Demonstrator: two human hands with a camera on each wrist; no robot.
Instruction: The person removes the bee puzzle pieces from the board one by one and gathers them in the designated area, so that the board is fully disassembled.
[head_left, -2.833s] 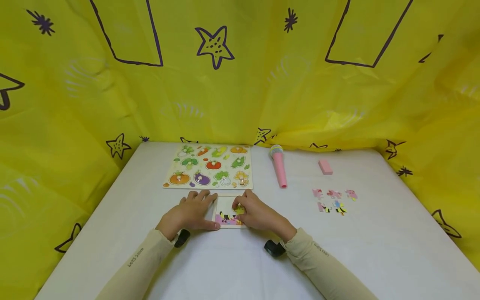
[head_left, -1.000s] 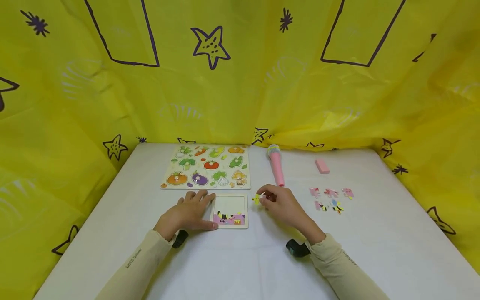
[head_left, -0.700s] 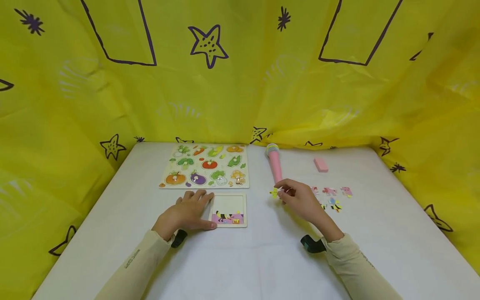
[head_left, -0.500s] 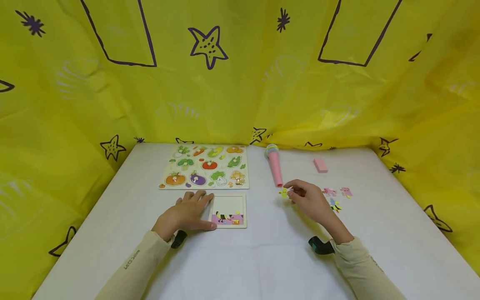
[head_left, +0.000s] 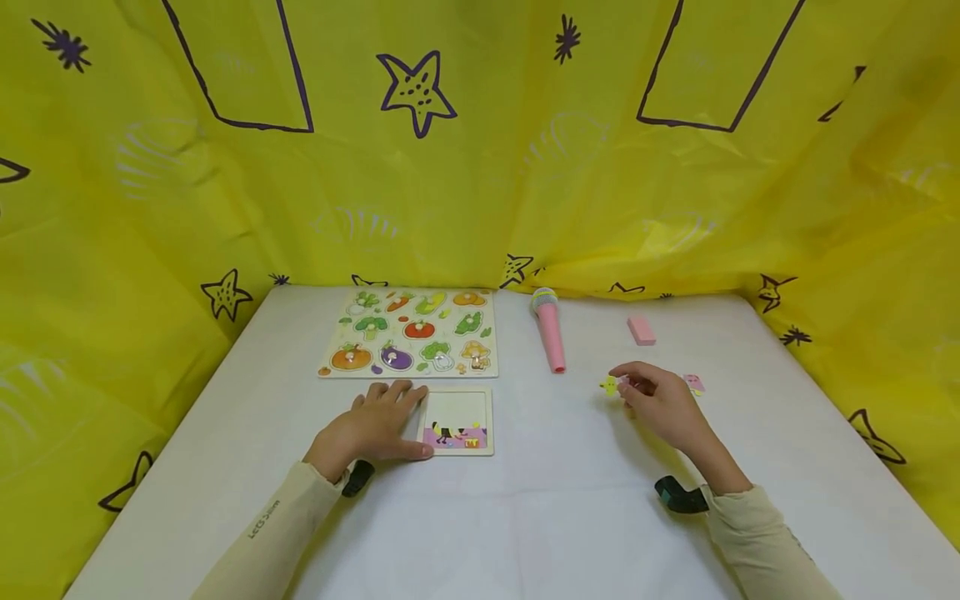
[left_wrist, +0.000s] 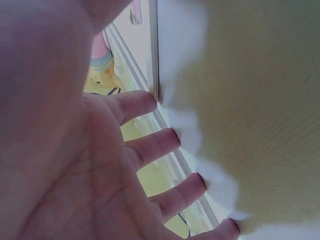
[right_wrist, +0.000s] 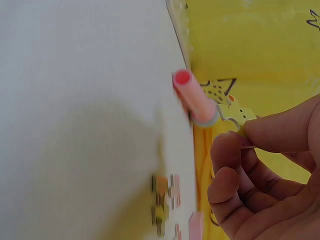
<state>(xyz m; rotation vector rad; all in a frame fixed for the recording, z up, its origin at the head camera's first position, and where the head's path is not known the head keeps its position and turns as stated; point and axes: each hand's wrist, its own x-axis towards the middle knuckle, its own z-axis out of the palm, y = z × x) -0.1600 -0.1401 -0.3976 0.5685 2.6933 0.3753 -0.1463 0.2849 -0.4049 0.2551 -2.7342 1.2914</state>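
My left hand (head_left: 375, 425) rests at the left edge of a small square puzzle tray (head_left: 490, 421), thumb on the lower corner and fingers spread up the side. Pink pieces with bee-like stripes and a honey pot (head_left: 471, 442) fill the tray's lower part; its upper part is bare white. My right hand (head_left: 663, 406) pinches a yellow-and-pink jigsaw piece (head_left: 610, 385) with a small animal face between thumb and fingers, raised over the table. Loose jigsaw pieces (right_wrist: 161, 200) lie beyond it in the right wrist view. From the head, the hand hides most of them; one pink piece (head_left: 693, 383) shows.
A vegetable peg puzzle board (head_left: 408, 333) lies behind the tray. To its right are a pink toy microphone (head_left: 551, 333) and a pink block (head_left: 641, 330). A yellow curtain (head_left: 480, 192) hangs along the back and sides of the white table (head_left: 517, 533).
The right hand has lifted the yellow-and-pink jigsaw piece out of the tray and carried it rightward, over toward the loose pieces. The left hand has stayed at the tray's left edge.
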